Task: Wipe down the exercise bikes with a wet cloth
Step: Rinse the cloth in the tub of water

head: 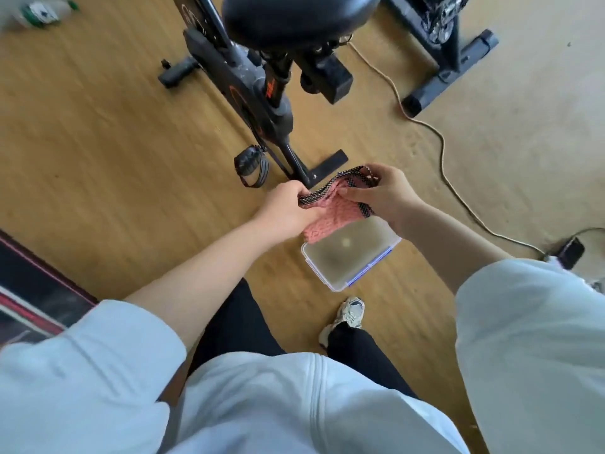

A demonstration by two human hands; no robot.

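Note:
A pink cloth (330, 214) with a black dotted border hangs between both hands, above the far end of a clear plastic tub (352, 253) of water on the floor. My left hand (284, 208) grips the cloth's left edge. My right hand (383, 194) pinches its right side, thumb on the pink weave. A black exercise bike (258, 80) stands just beyond, its saddle (294, 18) at the top centre and a pedal (252, 167) near my left hand. Part of a second bike (448, 50) shows at the top right.
A tan cable (442, 149) snakes across the wooden floor to a power strip (569, 253) at the right. A plastic bottle (39, 13) lies at the top left. A dark mat edge (29, 290) is at the left. My shoe (347, 317) stands close to the tub.

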